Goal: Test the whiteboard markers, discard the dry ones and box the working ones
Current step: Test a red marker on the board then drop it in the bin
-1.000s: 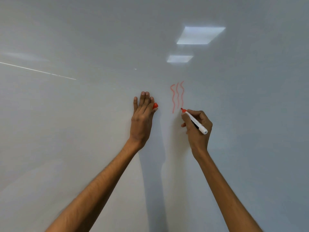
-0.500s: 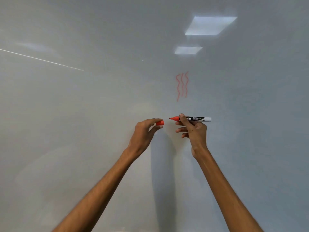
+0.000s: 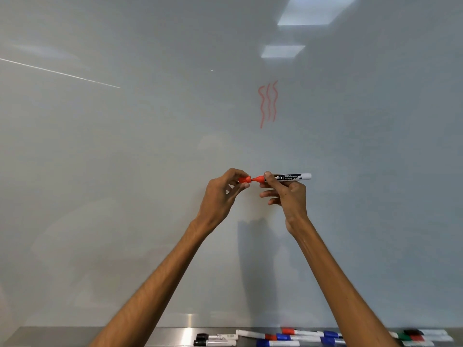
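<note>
A thin bright streak (image 3: 60, 73) slants across the upper left of the whiteboard (image 3: 100, 196). Near the middle of the frame, the left hand (image 3: 220, 196) pinches a red cap (image 3: 244, 179) between curled fingertips and thumb, and the cap's mouth meets the red tip end of the red marker (image 3: 288, 177). The marker lies level, tip pointing left and white tail right, in front of the board. The right hand (image 3: 290, 196) grips its barrel near the tip with thumb and curled fingers. Above the marker, right of centre, stand three red wavy lines (image 3: 268, 103). Two ceiling-light reflections (image 3: 313, 11) show at the upper right. Along the bottom edge a metal tray (image 3: 75, 335) holds loose markers (image 3: 288, 336) — black-capped at centre, then red and blue, then green and others at the far right, blurred.
</note>
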